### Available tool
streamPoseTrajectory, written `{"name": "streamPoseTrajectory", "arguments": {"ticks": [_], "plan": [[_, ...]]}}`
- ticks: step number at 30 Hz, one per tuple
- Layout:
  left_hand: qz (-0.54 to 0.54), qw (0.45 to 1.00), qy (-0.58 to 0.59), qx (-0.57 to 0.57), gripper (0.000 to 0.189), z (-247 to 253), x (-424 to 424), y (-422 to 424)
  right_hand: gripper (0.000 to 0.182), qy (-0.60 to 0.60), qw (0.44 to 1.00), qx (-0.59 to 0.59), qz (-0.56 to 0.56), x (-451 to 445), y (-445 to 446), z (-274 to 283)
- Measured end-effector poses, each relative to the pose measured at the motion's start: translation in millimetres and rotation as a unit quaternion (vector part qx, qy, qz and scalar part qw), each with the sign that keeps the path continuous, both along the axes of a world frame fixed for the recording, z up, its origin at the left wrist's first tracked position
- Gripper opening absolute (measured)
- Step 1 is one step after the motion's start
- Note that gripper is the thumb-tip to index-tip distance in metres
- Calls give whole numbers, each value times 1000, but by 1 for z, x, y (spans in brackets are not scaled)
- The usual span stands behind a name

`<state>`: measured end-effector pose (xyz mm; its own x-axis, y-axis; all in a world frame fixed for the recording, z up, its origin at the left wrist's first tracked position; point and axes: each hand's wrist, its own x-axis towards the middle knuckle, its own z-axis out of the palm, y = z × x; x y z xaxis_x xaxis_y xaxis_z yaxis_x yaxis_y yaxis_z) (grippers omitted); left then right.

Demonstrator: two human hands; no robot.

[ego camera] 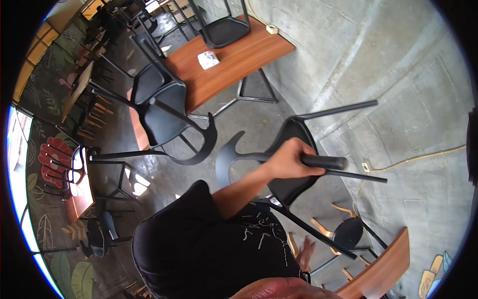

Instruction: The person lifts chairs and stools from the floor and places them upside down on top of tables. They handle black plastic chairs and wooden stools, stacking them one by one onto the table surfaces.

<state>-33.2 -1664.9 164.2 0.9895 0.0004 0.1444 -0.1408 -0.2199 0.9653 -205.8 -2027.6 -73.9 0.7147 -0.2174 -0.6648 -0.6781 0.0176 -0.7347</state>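
Note:
My left hand (292, 159) is closed around one leg of a black chair (293, 188). That chair is tilted, its legs pointing toward the right and its curved backrest toward the left. Low in the picture, beside my black shirt, my right hand (306, 253) has its fingers apart and nothing in it; part of it is hidden. Two black chairs (166, 112) rest upturned at the left end of a wooden table (231, 61), and another black chair (226, 31) is upturned on its far part. A crumpled white item (208, 59) lies between them on the tabletop.
A concrete wall (388, 67) with a cable and socket (366, 166) runs along the right. At the lower right are a wooden table (392, 261) and a round-seated stool or chair (347, 233). Another table (85, 198) with upturned chairs stands at the left, by a painted wall.

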Motion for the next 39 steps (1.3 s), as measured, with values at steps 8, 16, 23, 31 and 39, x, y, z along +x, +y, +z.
{"name": "streamPoseTrajectory", "arguments": {"ticks": [8, 16, 23, 31, 39], "plan": [[184, 983, -24, -14, 22, 7, -25, 25, 41, -335, 902, 265, -54, 147, 37, 82], [326, 904, -262, -88, 37, 16, -46, 77, 44, -461, 839, 284, 49, 230, 95, 141], [407, 838, -345, -112, 39, 26, -31, 114, 42, -538, 777, 305, 115, 344, 175, 182], [430, 826, -332, -150, 40, -19, 31, 195, 42, -591, 752, 254, 145, 471, 299, 218], [425, 851, -241, -192, 43, -39, 81, 267, 43, -586, 756, 233, 175, 557, 408, 220]]}}
